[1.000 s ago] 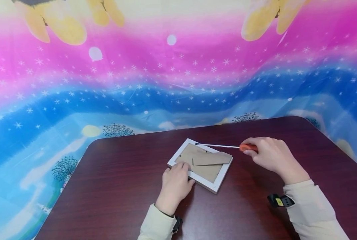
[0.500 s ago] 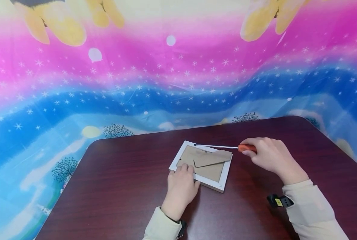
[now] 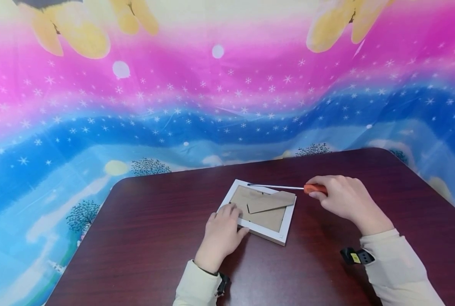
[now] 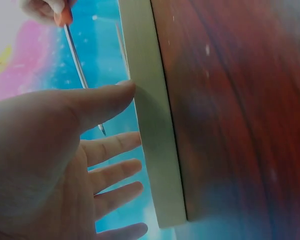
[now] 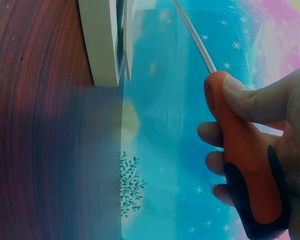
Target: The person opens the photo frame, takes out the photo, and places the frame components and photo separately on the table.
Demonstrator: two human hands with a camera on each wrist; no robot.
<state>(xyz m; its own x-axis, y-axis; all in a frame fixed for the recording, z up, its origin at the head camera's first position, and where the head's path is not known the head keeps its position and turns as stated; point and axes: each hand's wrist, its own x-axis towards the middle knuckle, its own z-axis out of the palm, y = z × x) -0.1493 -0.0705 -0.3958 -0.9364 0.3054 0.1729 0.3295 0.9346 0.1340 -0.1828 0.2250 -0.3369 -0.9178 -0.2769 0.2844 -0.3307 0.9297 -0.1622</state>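
From here I can't read the yellow label (image 3: pixel 355 257) behind the right hand (image 3: pixel 348 198), which curls round an orange-and-black-handled screwdriver (image 3: pixel 314 188). The left hand (image 3: pixel 219 236), fingers extended, touches a white rectangular picture frame (image 3: pixel 269 220) with brown backing on the dark-red wooden desk (image 3: pixel 135 255); pink-and-blue cloth (image 3: pixel 197 123) hangs beyond both hands.

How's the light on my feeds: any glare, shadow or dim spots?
Head: bright, soft shadow on the table beside the left hand; left wrist: dimmer, pale glare spots on the table; right wrist: also dim, bluish sheen toward the table's edge, though the orange screwdriver handle reads clearly.
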